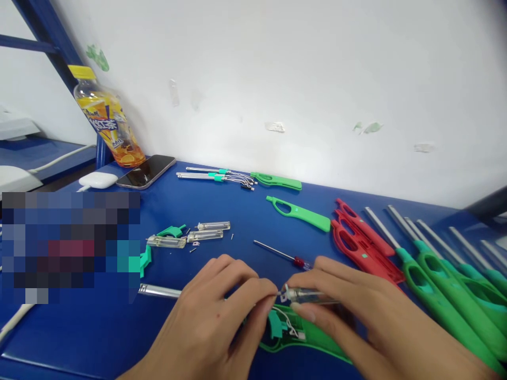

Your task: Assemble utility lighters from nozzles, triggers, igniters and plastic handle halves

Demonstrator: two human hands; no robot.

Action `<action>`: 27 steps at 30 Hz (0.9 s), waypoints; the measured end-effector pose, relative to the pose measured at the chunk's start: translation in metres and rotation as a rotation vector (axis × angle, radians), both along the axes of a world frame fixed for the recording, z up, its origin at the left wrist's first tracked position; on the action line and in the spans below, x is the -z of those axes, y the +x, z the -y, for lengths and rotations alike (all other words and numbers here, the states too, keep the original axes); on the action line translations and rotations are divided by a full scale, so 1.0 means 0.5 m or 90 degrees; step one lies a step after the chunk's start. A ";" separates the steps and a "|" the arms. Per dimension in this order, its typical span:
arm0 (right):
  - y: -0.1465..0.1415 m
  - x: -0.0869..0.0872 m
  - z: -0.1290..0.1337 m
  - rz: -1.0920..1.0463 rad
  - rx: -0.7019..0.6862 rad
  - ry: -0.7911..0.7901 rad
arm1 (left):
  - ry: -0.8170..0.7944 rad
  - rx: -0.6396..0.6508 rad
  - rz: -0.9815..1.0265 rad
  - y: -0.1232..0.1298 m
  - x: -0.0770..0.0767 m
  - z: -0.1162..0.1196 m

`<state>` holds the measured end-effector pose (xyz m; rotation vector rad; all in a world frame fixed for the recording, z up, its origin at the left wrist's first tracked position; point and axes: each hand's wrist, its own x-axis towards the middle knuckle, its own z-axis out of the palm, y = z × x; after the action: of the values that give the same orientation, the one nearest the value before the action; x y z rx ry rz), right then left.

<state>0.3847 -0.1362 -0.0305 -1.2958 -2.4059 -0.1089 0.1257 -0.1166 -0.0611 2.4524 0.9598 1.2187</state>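
My right hand (336, 295) grips a clear lighter fuel tank (307, 295), its valve end pointing left. Against that valve end, the thumb and forefinger of my left hand (229, 306) pinch together on something too small to make out. Below both hands lies an open green lighter housing (325, 335), with a teal trigger (276, 324) and white wires inside it. A metal lighter tube (160, 291) sticks out to the left from behind my left hand. Beyond the hands, a screwdriver (281, 254) with a red and clear handle rests on the blue table.
Several finished green lighters (443, 290) lie at the right beside red housing halves (364, 248). Green housing halves (301, 211), wired metal tubes (214, 177) and more fuel tanks (206, 235) lie farther back. A phone (148, 171) and drink bottle (109, 121) stand back left.
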 end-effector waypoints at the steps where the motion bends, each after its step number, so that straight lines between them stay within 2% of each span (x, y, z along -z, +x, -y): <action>1: -0.007 -0.007 -0.001 -0.006 0.003 0.008 | 0.003 0.002 0.005 0.000 0.000 0.001; 8: -0.027 -0.024 -0.005 -0.033 0.009 0.044 | 0.016 0.007 0.017 0.005 0.005 -0.004; 14: -0.037 -0.036 -0.013 -0.060 -0.024 -0.014 | 0.003 0.013 0.019 -0.001 -0.001 -0.004; 19: -0.035 -0.034 -0.015 -0.040 -0.001 0.036 | -0.005 0.001 0.001 -0.003 0.001 0.001; 24: -0.022 -0.026 -0.009 -0.052 -0.022 -0.039 | 0.000 -0.006 0.001 0.002 0.001 -0.001; 27: -0.016 -0.021 -0.005 -0.051 -0.018 -0.052 | 0.002 -0.001 0.001 0.003 0.000 -0.004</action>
<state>0.3768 -0.1337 -0.0201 -1.2758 -2.3824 0.0483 0.1272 -0.1145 -0.0610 2.4535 0.9604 1.2228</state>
